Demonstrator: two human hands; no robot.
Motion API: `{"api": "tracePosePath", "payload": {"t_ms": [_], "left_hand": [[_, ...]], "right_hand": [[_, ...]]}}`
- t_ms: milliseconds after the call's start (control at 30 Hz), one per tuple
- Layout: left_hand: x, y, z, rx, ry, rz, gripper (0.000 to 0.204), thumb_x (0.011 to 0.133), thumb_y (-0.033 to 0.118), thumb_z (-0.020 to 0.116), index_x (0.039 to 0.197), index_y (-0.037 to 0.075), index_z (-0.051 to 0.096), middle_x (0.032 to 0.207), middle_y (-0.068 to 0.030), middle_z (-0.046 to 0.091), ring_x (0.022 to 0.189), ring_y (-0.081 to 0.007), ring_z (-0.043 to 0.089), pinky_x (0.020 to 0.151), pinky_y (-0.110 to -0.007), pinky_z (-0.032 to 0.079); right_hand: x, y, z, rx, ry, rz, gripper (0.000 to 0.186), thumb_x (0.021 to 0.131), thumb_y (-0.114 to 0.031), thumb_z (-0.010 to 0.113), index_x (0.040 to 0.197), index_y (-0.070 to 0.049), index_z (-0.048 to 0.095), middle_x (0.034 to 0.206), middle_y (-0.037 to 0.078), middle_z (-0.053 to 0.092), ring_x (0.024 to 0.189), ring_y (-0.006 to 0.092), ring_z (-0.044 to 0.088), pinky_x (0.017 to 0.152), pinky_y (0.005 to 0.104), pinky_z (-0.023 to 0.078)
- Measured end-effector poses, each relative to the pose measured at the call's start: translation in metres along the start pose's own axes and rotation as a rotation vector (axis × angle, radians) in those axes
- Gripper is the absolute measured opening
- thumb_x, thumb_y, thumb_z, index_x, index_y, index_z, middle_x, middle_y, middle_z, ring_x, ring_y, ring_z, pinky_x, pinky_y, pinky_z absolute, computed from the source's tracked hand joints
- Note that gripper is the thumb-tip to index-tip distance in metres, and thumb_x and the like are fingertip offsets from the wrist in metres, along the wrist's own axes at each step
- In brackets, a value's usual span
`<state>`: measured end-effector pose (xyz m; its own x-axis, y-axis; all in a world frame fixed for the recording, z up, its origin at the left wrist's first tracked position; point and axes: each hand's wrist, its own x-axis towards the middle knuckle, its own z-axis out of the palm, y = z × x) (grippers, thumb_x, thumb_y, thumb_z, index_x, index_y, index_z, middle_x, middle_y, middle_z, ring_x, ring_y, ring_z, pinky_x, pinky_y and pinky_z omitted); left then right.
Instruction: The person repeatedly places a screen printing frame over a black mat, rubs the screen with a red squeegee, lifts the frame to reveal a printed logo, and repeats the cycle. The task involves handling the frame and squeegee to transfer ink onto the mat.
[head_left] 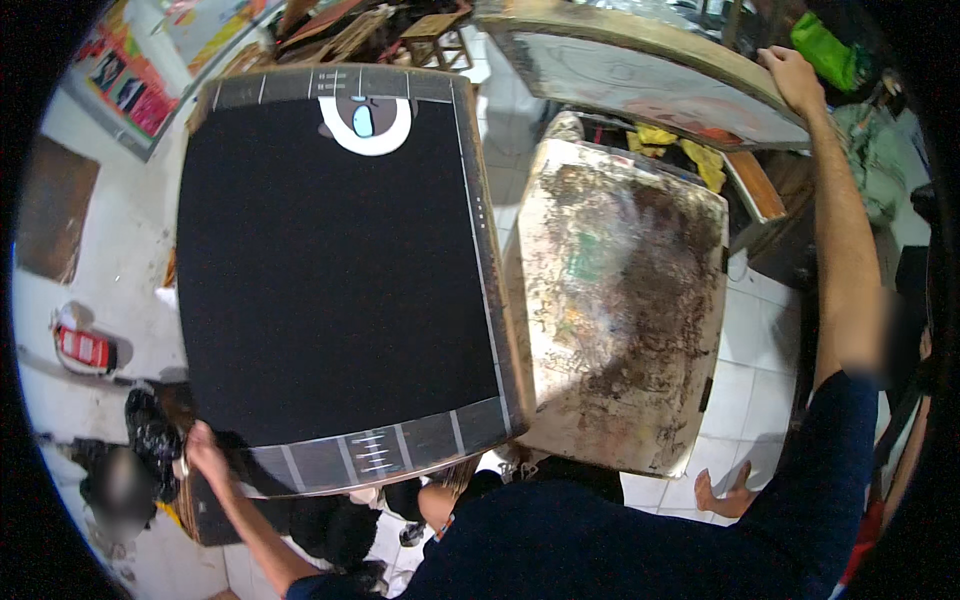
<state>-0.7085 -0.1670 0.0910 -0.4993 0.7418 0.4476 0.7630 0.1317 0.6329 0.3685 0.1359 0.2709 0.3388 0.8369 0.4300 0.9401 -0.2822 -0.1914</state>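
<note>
A dark board [375, 455] with pale ruled lines along its borders carries a flat sheet of black fabric [330, 270]. Near the fabric's far edge is a white, grey and light-blue printed shape [372, 128]. My left hand [205, 458] is at the board's near left corner, its fingers curled by the edge; what they grip is hard to make out. Stretched far to the right, my right hand [795, 82] is closed over the top edge of a wood-framed printing screen [650, 85]. The screen stands tilted, its pale mesh showing faint reddish marks.
Right of the board stands a paint-stained slab [625, 310], with yellow cloths [700, 160] behind it. A fire extinguisher [85, 347] is at the left wall. Another person's bare foot [728, 490] rests on the white tiles. A wooden stool [435, 40] stands at the back.
</note>
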Motion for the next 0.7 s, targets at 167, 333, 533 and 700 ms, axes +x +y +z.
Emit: {"api": "tracePosePath", "payload": {"t_ms": [167, 333, 533, 700], "left_hand": [[-0.098, -0.003, 0.167, -0.387, -0.225, -0.288, 0.037, 0.108, 0.025, 0.057, 0.082, 0.000, 0.060, 0.083, 0.0015, 0.062, 0.077, -0.0096, 0.049, 0.069, -0.029, 0.043], [-0.150, 0.014, 0.285, -0.269, -0.409, -0.078, 0.037, 0.106, 0.023, 0.058, 0.083, -0.005, 0.063, 0.078, -0.0006, 0.062, 0.075, -0.0112, 0.051, 0.068, -0.032, 0.045], [-0.239, 0.043, 0.385, -0.298, -0.742, -0.212, 0.036, 0.107, 0.024, 0.056, 0.095, -0.008, 0.067, 0.083, -0.0085, 0.067, 0.079, -0.0164, 0.056, 0.074, -0.037, 0.048], [-0.257, 0.076, 0.403, -0.376, -0.827, -0.224, 0.035, 0.107, 0.025, 0.058, 0.090, -0.005, 0.065, 0.073, -0.0005, 0.057, 0.071, -0.0109, 0.047, 0.065, -0.030, 0.043]], "right_hand": [[-0.029, -0.013, 0.002, -0.032, 0.045, 0.055, 0.051, 0.095, -0.058, 0.050, 0.113, -0.018, 0.076, 0.118, 0.020, 0.072, 0.112, 0.0414, 0.067, 0.098, 0.0501, 0.052], [-0.069, -0.033, 0.000, 0.032, 0.211, 0.015, 0.041, 0.090, -0.038, 0.058, 0.099, -0.003, 0.075, 0.100, 0.025, 0.072, 0.097, 0.0435, 0.070, 0.087, 0.0483, 0.055], [-0.084, -0.049, -0.008, 0.051, 0.179, 0.020, 0.041, 0.090, -0.038, 0.057, 0.098, -0.002, 0.075, 0.101, 0.024, 0.072, 0.098, 0.0425, 0.070, 0.088, 0.0473, 0.055], [-0.079, -0.051, -0.010, 0.033, 0.181, 0.044, 0.042, 0.089, -0.039, 0.057, 0.100, -0.004, 0.075, 0.102, 0.024, 0.073, 0.099, 0.0426, 0.070, 0.088, 0.0479, 0.055]]}}
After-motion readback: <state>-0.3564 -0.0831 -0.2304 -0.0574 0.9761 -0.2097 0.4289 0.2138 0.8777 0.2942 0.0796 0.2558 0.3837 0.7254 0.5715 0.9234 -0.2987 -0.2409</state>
